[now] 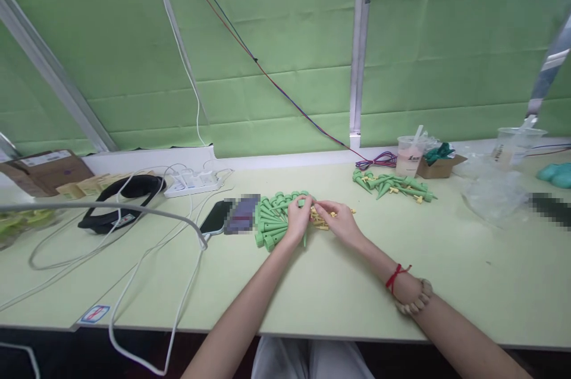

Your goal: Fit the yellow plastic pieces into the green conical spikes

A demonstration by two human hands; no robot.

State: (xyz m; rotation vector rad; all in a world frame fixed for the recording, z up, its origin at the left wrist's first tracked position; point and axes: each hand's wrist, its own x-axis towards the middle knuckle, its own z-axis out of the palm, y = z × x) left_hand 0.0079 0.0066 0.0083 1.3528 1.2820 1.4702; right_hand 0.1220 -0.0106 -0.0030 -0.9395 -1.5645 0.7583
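While left hand (298, 218) pinches a green spike (301, 203), right hand (341, 222), grip unclear; phone (216, 217) leftward; cup (408, 157), box (439, 167) behind, rightward

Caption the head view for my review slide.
Left hand and right hand close together among green spikes and small yellow pieces on a pale table.

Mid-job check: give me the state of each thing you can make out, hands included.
Left hand: closed on a green piece
Right hand: fingertips beside the left; grip unclear
Near green spikes: fanned out
Yellow pieces: loose, partly hidden
Far green spikes: jumbled
Pink-drink cup: upright, straw in
Small box: open, filled
Dark phone: flat
Plastic bag: crumpled
Red-blue wire: end coiled
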